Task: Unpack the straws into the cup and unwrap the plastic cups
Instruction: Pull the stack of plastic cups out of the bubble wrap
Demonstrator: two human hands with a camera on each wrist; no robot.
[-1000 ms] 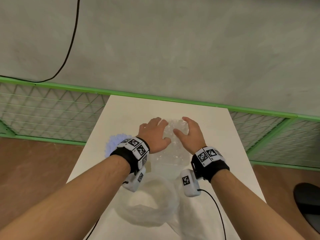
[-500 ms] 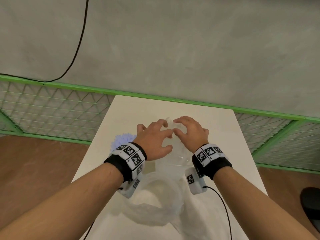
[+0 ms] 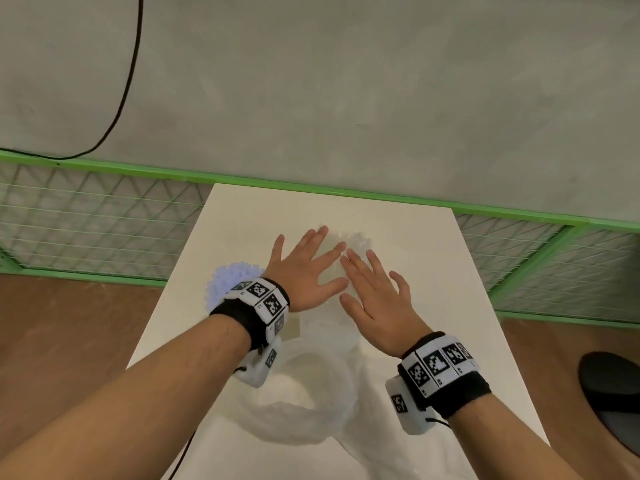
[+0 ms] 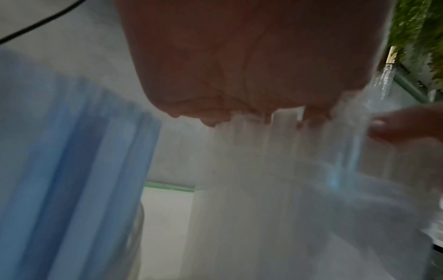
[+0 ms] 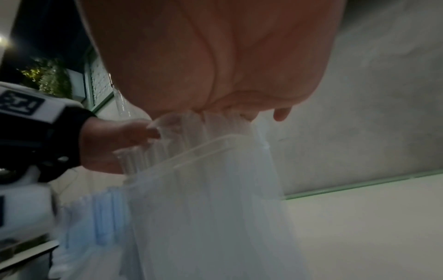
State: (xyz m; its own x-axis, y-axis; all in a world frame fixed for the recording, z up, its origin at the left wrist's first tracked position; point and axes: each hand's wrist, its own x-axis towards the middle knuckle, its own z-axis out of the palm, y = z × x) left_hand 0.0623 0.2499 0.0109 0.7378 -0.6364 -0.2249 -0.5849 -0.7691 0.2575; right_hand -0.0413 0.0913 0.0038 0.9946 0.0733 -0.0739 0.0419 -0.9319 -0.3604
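Clear straws stand bunched upright in a cup at the middle of the white table. Your left hand lies flat over their tops, fingers straight and spread. Your right hand sits just beside it, also flat and fingers straight, index tips nearly meeting over the bunch. Neither hand grips anything; both press or rest on the straw ends.

Left wrist view: palm from below, straw tops touching the fingers, blurred. Blue straws fill the left of that view, close to the camera. In the head view they show as a pale blue cluster at the left table edge, partly behind your left wrist band.

Right wrist view: palm above the clear straws, the cup rim just below, blue straws behind to the left.

Crumpled clear plastic wrap lies on the near table, between your forearms. Whether it holds cups, cannot tell.

Green mesh fence runs behind the table; black cable hangs on the grey wall.
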